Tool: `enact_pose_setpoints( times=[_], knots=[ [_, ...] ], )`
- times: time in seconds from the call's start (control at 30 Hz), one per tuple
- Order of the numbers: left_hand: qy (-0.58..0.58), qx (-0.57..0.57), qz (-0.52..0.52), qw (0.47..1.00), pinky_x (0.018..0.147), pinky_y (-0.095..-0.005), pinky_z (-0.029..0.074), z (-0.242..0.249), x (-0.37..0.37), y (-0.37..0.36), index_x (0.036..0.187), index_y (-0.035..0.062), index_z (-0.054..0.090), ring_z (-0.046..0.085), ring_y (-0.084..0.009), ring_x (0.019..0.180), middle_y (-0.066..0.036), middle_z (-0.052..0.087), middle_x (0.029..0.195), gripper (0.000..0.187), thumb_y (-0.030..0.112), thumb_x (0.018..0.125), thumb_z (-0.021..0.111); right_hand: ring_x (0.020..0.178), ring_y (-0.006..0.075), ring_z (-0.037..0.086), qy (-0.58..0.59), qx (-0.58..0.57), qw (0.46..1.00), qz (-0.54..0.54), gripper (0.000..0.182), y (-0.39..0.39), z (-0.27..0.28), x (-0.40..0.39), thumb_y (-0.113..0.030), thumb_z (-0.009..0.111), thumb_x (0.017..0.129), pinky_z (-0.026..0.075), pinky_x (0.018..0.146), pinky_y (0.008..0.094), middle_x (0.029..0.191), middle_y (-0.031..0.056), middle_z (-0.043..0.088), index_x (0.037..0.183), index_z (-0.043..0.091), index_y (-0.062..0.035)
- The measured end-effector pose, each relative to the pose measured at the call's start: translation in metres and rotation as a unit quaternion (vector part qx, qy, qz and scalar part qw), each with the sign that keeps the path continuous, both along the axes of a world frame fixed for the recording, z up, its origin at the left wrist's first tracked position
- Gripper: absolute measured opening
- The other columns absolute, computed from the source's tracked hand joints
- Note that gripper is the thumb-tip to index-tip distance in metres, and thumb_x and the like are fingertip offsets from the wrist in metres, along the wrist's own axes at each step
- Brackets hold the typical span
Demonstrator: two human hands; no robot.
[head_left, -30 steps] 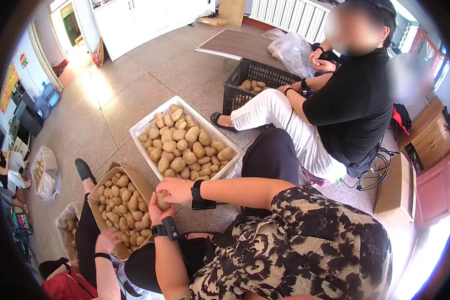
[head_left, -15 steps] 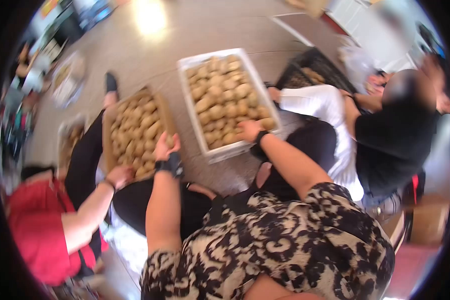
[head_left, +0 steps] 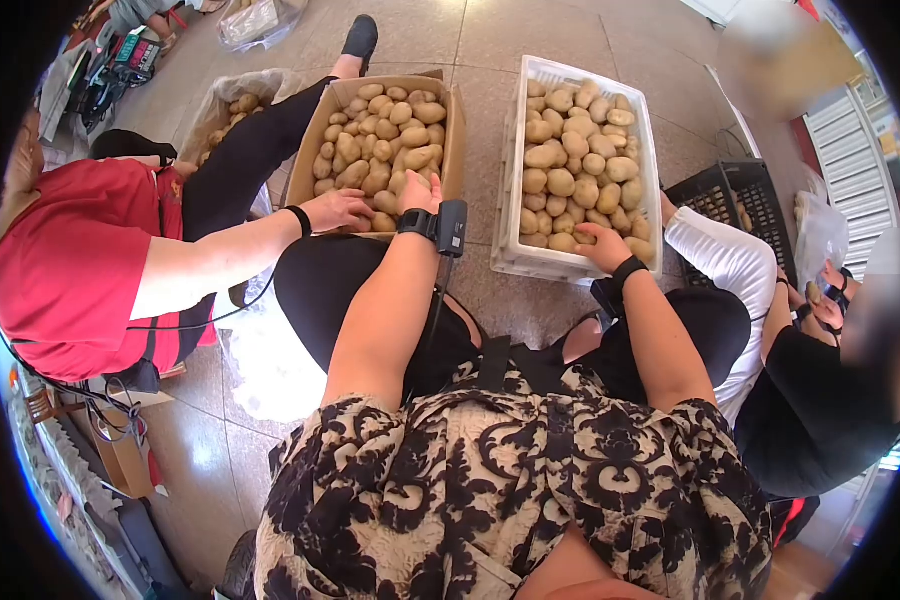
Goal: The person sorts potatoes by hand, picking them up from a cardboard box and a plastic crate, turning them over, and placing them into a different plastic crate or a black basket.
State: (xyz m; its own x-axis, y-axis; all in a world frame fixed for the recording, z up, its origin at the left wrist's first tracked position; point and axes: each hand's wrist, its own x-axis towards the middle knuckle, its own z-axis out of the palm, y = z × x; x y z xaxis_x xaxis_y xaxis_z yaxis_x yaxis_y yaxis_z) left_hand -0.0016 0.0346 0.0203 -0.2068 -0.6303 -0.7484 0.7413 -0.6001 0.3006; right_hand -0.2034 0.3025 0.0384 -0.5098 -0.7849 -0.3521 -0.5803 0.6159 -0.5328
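Observation:
My left hand [head_left: 419, 192] is at the near right corner of a cardboard box [head_left: 454, 150] full of potatoes [head_left: 382, 130]. Its fingers are curled around a potato, mostly hidden by the hand. At the near edge of a white plastic crate [head_left: 511, 190], my right hand [head_left: 605, 248] has its thumb and fingers closed on a potato among the others [head_left: 585, 165]. The palm hides part of it. Black bands circle both my wrists, with a small dark device [head_left: 452, 228] on the left one.
At left, a co-worker in a red top has a hand [head_left: 337, 209] in the same cardboard box. A bag-lined container of potatoes [head_left: 200, 115] stands beyond. To the right are a black crate [head_left: 740, 200], a plastic bag [head_left: 820, 240] and another person in white trousers.
My view has turned, so both containers appear farther right. My left hand stays at the cardboard box and my right hand at the white crate. The picture is sharper.

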Motion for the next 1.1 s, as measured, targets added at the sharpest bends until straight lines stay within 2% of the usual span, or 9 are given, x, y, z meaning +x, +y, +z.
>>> enact_pose_setpoints(
  times=[0.07,0.13,0.27,0.47,0.5,0.53,0.57,0.6,1.1],
  knots=[
    [-0.012,-0.001,0.015,1.0,0.072,-0.0241,0.052,0.006,0.001,0.002,0.124,0.0065,0.038,0.048,-0.0209,0.094,-0.011,0.037,0.122,0.042,0.027,0.089,0.05,0.097,0.0224,0.057,-0.006,-0.008,1.0,-0.001,0.046,0.001,-0.006,-0.002,-0.017,0.067,0.072,0.043,0.086,0.0303,0.105,0.014,0.06,0.114,0.055,-0.0054],
    [-0.282,-0.148,-0.16,0.934,0.071,-0.0267,0.052,0.009,0.01,0.003,0.116,0.0046,0.043,0.05,-0.0226,0.093,-0.014,0.043,0.114,0.034,0.025,0.089,0.048,0.095,0.0213,0.057,-0.01,-0.014,1.0,-0.006,0.045,0.002,-0.007,-0.003,-0.017,0.067,0.071,0.043,0.084,0.0298,0.103,0.0135,0.061,0.113,0.056,-0.0055],
    [-0.662,-0.396,-0.434,0.465,0.068,-0.0318,0.052,0.007,0.022,0.002,0.1,0.0007,0.053,0.055,-0.026,0.091,-0.019,0.053,0.1,0.026,0.022,0.089,0.044,0.097,0.0284,0.057,-0.014,-0.016,1.0,-0.014,0.043,0.002,-0.009,-0.003,-0.02,0.067,0.07,0.044,0.085,0.0338,0.104,0.0157,0.061,0.111,0.057,-0.0088],
    [-0.67,-0.361,-0.498,0.415,0.066,-0.0339,0.051,0.004,0.019,-0.007,0.084,-0.0031,0.058,0.061,-0.0271,0.08,-0.017,0.062,0.081,0.034,0.028,0.088,0.044,0.098,0.0286,0.057,-0.008,-0.011,1.0,-0.011,0.044,0.001,-0.008,-0.001,-0.02,0.067,0.071,0.043,0.086,0.0339,0.105,0.0161,0.06,0.112,0.057,-0.0089],
    [-0.599,-0.36,-0.538,0.471,0.076,-0.035,0.051,0.002,0.019,-0.009,0.107,-0.0024,0.048,0.055,-0.0255,0.099,-0.014,0.053,0.105,0.03,0.021,0.089,0.04,0.098,0.0286,0.057,-0.005,-0.005,1.0,-0.01,0.044,0.0,-0.003,0.001,-0.02,0.066,0.071,0.043,0.086,0.034,0.106,0.0162,0.06,0.113,0.056,-0.0089],
    [-0.455,-0.338,-0.471,0.676,0.078,-0.0356,0.05,-0.052,0.011,-0.026,0.111,-0.0018,0.043,0.053,-0.0259,0.101,-0.013,0.048,0.11,0.031,0.02,0.089,0.04,0.099,0.0286,0.057,-0.002,0.002,1.0,-0.01,0.044,0.0,0.0,0.002,-0.02,0.066,0.072,0.043,0.086,0.034,0.106,0.0162,0.06,0.113,0.056,-0.0089],
    [-0.134,-0.236,-0.248,0.93,0.08,-0.0362,0.05,-0.104,0.004,-0.042,0.115,-0.0013,0.038,0.05,-0.0264,0.103,-0.012,0.044,0.114,0.033,0.019,0.09,0.039,0.099,0.0285,0.057,-0.003,0.001,1.0,-0.008,0.043,0.0,-0.001,0.002,-0.02,0.066,0.072,0.043,0.086,0.0343,0.106,0.0161,0.06,0.113,0.056,-0.0088],
    [0.05,-0.143,-0.098,0.984,0.082,-0.0368,0.049,-0.102,0.0,-0.039,0.119,-0.0007,0.034,0.048,-0.0268,0.106,-0.012,0.039,0.119,0.035,0.018,0.09,0.039,0.099,0.0285,0.057,-0.002,0.003,1.0,-0.012,0.043,0.0,0.0,0.003,-0.02,0.066,0.072,0.043,0.086,0.0343,0.106,0.0161,0.06,0.113,0.056,-0.0088],
    [0.088,-0.023,-0.18,0.979,0.081,-0.0342,0.051,0.008,-0.019,0.032,0.109,-0.0045,0.036,0.054,-0.0264,0.095,-0.013,0.045,0.106,0.026,0.015,0.092,0.038,0.094,0.0303,0.057,0.046,0.012,0.999,0.019,0.04,-0.006,0.013,0.008,-0.015,0.066,0.07,0.045,0.083,0.0364,0.104,0.0175,0.06,0.108,0.057,-0.0057]
  ],
)
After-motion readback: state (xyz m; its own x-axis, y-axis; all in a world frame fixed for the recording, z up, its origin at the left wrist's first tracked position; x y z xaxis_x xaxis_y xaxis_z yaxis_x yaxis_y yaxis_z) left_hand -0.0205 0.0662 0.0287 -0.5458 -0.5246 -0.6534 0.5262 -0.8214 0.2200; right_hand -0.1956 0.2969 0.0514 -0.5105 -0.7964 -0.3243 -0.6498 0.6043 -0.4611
